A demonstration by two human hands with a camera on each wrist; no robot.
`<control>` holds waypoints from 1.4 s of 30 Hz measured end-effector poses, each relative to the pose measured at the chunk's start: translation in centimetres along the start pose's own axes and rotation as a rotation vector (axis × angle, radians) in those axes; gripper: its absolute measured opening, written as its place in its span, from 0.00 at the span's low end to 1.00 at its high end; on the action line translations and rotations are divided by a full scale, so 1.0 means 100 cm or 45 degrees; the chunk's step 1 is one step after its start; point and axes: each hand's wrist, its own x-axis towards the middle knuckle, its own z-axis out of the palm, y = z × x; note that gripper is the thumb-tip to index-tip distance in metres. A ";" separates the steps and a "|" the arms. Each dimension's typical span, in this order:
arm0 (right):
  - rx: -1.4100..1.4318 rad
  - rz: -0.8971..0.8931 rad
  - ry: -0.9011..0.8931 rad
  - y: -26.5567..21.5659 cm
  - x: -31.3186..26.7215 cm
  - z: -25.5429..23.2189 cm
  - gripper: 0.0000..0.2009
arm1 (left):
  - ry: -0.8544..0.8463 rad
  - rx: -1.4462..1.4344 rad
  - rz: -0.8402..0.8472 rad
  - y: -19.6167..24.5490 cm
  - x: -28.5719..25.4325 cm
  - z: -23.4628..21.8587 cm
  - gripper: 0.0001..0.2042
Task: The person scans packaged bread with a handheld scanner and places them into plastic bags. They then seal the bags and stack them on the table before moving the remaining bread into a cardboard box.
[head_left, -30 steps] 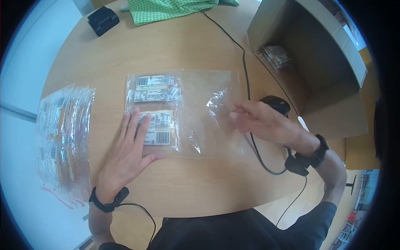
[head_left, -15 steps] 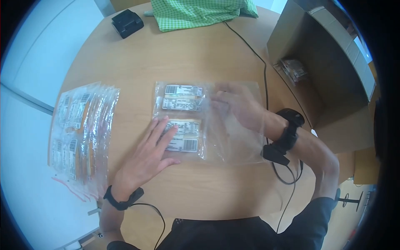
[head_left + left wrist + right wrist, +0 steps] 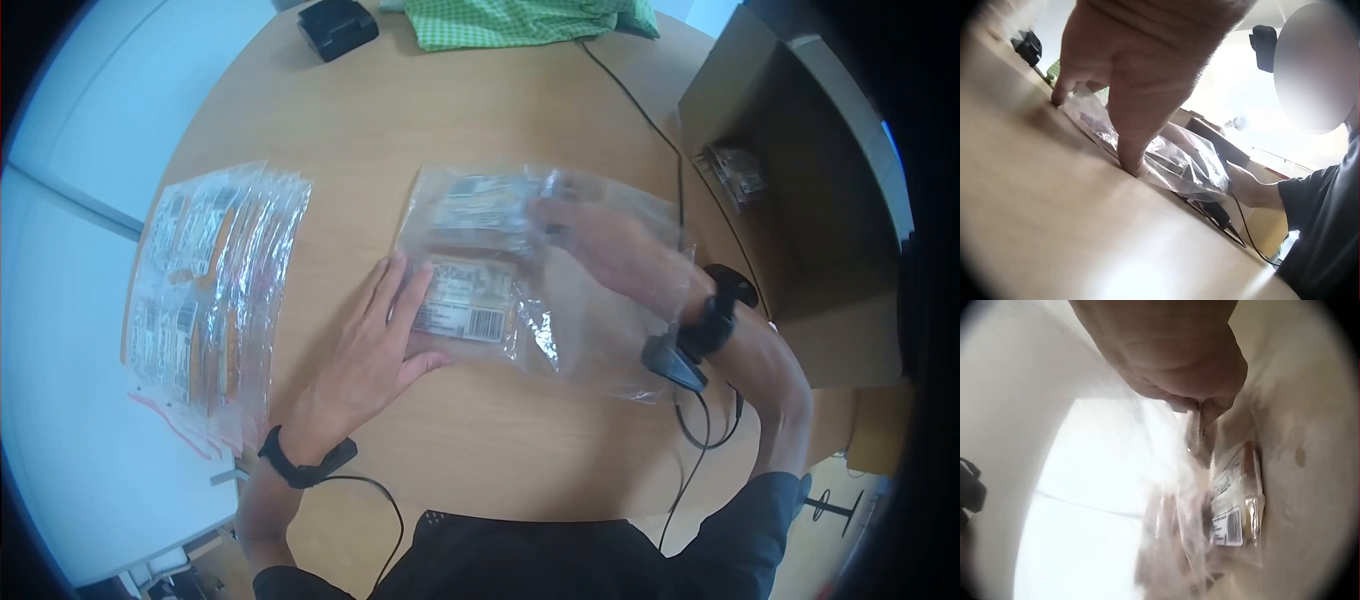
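A clear plastic bag (image 3: 590, 335) lies on the table, holding small labelled packets on its left side. My left hand (image 3: 365, 350) rests at the bag's left edge, fingertips over the lower packet (image 3: 470, 305) with a barcode label. In the head view my right hand (image 3: 600, 235) is blurred and reaches in through the bag's right side. Its fingers are at the right end of the upper packet (image 3: 475, 205). The right wrist view looks along the inside of the bag, where thumb and fingers pinch the end of a wrapped packet (image 3: 1199, 437).
A row of filled clear bags (image 3: 215, 300) stands at the left. On the right is an open cardboard box (image 3: 840, 240) with some packets (image 3: 738, 175) inside. A black device (image 3: 338, 28), green checked cloth (image 3: 520, 22) and black cable (image 3: 630, 90) lie farther back.
My right hand has gone from beside the bag's right end into it, up to the upper packet. The bag's right side now bulges up around that wrist. The left hand stays on the bag.
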 end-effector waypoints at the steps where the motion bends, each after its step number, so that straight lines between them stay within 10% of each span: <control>1: 0.228 -0.068 -0.038 -0.006 -0.009 0.000 0.18 | 0.002 -0.018 -0.029 0.000 0.001 0.000 0.49; 5: 0.144 -0.040 0.063 -0.013 -0.031 0.015 0.17 | -0.003 -0.063 -0.137 0.009 0.004 -0.003 0.54; 7: -1.196 -0.420 -0.310 0.001 -0.018 0.000 0.27 | 0.012 -0.066 -0.136 0.011 0.005 0.000 0.54; 11: -1.430 -0.536 -0.298 -0.008 -0.019 0.014 0.30 | 0.030 -0.060 -0.163 0.012 0.004 0.001 0.56; 15: -0.991 -0.034 -0.366 -0.017 -0.006 0.030 0.31 | 0.077 -0.076 -0.075 0.006 0.000 -0.002 0.56; 21: -0.862 -0.059 -0.515 -0.066 -0.055 0.049 0.32 | 0.183 -1.884 -0.802 -0.018 0.033 -0.051 0.35; 23: -0.816 -0.033 -0.481 -0.073 -0.077 0.040 0.31 | 0.165 -1.118 -0.676 -0.023 0.059 -0.048 0.24; 27: -0.446 -0.059 0.019 -0.066 -0.123 0.011 0.24 | 0.368 -1.131 -0.685 -0.013 0.135 -0.067 0.17; 36: 0.560 -0.713 1.287 -0.055 -0.179 -0.176 0.10 | 0.615 -0.752 -0.624 -0.173 0.266 -0.028 0.16; 39: 0.639 -0.838 1.257 -0.055 -0.134 -0.247 0.10 | 0.567 -0.490 -0.778 -0.202 0.278 0.005 0.20; 41: 0.630 -0.757 1.036 -0.055 -0.101 -0.274 0.11 | 0.988 0.644 -0.463 -0.228 0.285 0.032 0.31; 42: 0.635 -0.751 1.027 -0.055 -0.097 -0.271 0.11 | 0.767 0.578 -0.455 -0.182 0.274 0.021 0.33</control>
